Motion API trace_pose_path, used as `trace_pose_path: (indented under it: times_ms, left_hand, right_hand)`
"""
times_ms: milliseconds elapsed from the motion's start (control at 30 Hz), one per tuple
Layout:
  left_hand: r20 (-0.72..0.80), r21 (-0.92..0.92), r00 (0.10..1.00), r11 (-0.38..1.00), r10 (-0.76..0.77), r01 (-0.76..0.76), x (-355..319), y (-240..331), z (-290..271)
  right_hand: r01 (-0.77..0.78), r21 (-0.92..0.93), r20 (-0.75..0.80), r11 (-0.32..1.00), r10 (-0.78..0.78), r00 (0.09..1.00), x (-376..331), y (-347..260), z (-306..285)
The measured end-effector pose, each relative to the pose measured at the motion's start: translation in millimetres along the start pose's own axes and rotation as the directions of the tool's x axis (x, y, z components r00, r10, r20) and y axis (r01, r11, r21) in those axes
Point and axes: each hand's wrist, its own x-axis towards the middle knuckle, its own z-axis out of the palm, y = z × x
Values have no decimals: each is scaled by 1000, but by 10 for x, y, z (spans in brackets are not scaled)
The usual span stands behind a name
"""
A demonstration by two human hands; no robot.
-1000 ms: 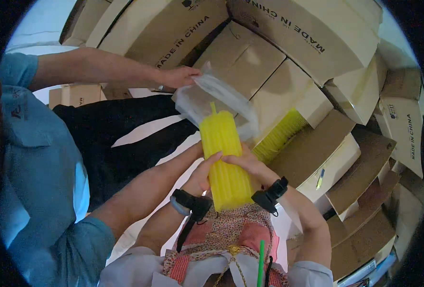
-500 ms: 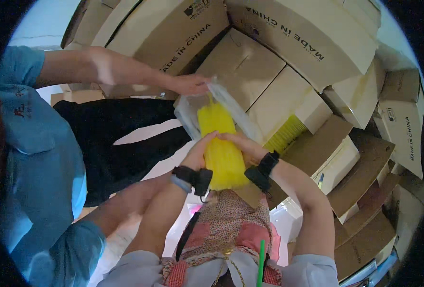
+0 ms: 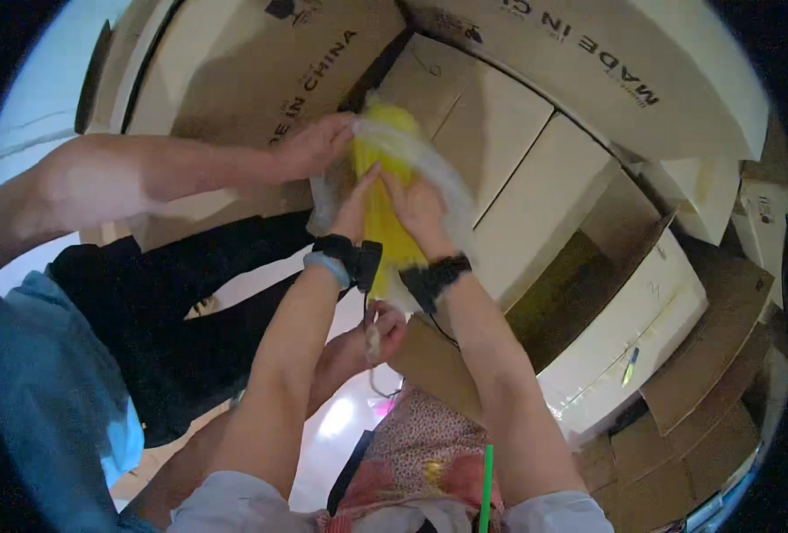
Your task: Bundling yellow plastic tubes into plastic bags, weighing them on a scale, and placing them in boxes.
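Cardboard boxes point(image 3: 536, 178) behind; both hands, left point(image 3: 358, 200) and right point(image 3: 419, 209), extended, gripping yellow bundle point(image 3: 385, 213).

Bright, warm light with a pale overexposed patch at upper left, motion blur mid-frame, and heavy fisheye bending toward the black rim

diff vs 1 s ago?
The yellow bundle went up, away from the person and deeper into the clear bag. Both hands, left hand and right hand, followed it. Co-worker's hand holds the bag mouth as before; cardboard boxes unchanged.
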Motion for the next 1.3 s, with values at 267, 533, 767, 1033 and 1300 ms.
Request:
trace_pose_path:
  times_ms: [267,533,767,1033,1300]
  left_hand:
    - [-204,382,978,916,-45,122,-499,-88,-37]
    - [-215,419,923,884,317,-206,-60,-316,-241]
    - [-302,229,951,973,68,3,-94,-470,-582]
    - [-180,373,951,878,-250,301,-578,-479,-88]
    - [-54,949,993,316,109,17,-472,-100,-377]
  right_hand:
    - [88,-80,-541,993,-117,833,-1472,281,-192]
    - [-223,246,-178,943,271,946,-1690,453,-113]
    - [-101,638,-176,764,271,946,-1673,604,86]
    - [-61,750,-60,659,159,985,-1953,931,28]
    - [-236,7,-468,972,212,858,-2575,1683,-1535]
